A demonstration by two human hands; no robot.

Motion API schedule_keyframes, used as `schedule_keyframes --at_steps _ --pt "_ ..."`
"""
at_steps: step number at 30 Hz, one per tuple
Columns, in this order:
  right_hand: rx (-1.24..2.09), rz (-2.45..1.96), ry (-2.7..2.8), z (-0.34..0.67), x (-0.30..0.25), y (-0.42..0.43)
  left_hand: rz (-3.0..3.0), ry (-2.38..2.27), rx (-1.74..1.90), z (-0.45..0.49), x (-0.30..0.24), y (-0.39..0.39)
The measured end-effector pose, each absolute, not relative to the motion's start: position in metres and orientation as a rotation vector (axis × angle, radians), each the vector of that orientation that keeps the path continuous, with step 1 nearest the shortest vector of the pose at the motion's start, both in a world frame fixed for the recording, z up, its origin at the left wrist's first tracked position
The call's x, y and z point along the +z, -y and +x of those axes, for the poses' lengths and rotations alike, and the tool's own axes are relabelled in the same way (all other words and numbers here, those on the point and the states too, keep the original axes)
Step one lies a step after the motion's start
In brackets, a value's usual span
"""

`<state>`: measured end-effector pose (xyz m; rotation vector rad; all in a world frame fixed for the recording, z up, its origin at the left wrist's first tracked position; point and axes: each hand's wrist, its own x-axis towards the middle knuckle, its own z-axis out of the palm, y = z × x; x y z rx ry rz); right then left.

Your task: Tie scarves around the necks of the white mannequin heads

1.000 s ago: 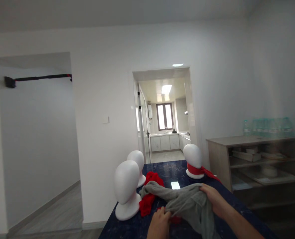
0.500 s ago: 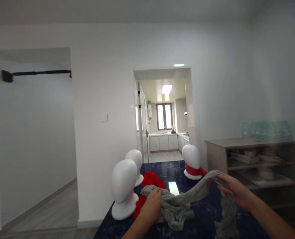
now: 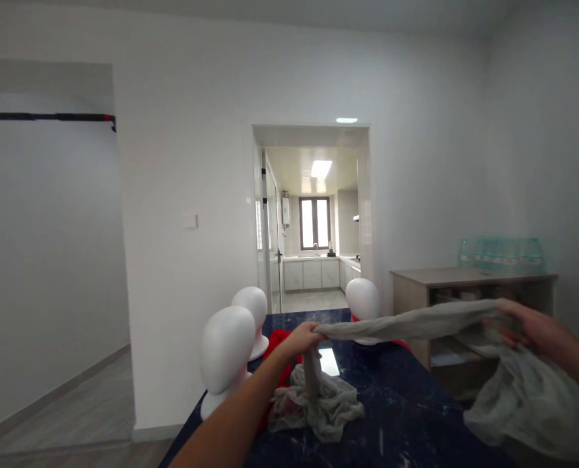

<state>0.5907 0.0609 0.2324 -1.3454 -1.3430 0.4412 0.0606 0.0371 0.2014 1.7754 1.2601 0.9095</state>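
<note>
Over the table (image 3: 397, 403), your left hand (image 3: 300, 339) and right hand (image 3: 533, 328) grip a grey scarf (image 3: 406, 323), two mannequin heads (image 3: 228, 348) bare, red cloth (image 3: 354, 319) at a third's (image 3: 362, 299) neck.

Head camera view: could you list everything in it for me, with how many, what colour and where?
Grey cloth: one, grey, stretched between the hands, with part heaped on the table
Head forms: three, white, two at the table's left, one at its far right
Red cloth: one visible pile, red, by the left forms
Red band: one, red, at the far-right form, mostly hidden
Table: one, dark blue, below the hands
Shelf unit: one, greyish brown, right
Bottles: several, pale green, on the shelf unit
Black pole: one, upper left
Window: one, dark-framed, through the doorway
Low cupboards: several, white, below the window
Left hand: one, bare, on the cloth
Right hand: one, bare, on the cloth
</note>
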Motion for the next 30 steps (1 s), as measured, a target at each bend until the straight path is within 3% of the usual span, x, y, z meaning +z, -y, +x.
schedule_keyframes --at_steps 5,8,11,13,16,20,24,30 --pt "0.977 -1.275 1.515 0.551 0.126 -0.086 1.644 -0.958 0.893 0.042 0.297 -0.026" --pt "1.078 -1.104 1.872 0.49 0.107 -0.066 1.62 -0.848 0.872 0.059 0.342 -0.014" --pt "0.94 -1.1 2.007 0.431 0.14 -0.032 1.594 -0.76 0.786 0.087 0.367 0.001" --pt "0.887 -0.871 1.984 0.393 0.176 -0.006 1.569 -0.705 0.734 0.108 0.374 0.012" --pt "1.187 -0.403 1.829 0.332 0.216 0.028 1.545 -0.623 0.705 0.144 0.378 0.03" --pt "1.319 -0.521 1.647 0.277 0.217 0.043 1.501 -0.5 0.799 0.171 0.393 0.05" --pt "1.489 -0.552 1.68 0.302 0.217 0.029 1.486 -0.407 1.098 0.149 0.427 0.059" --pt "1.263 -0.773 2.063 0.421 0.284 0.001 1.525 -0.275 1.241 0.088 0.456 0.062"
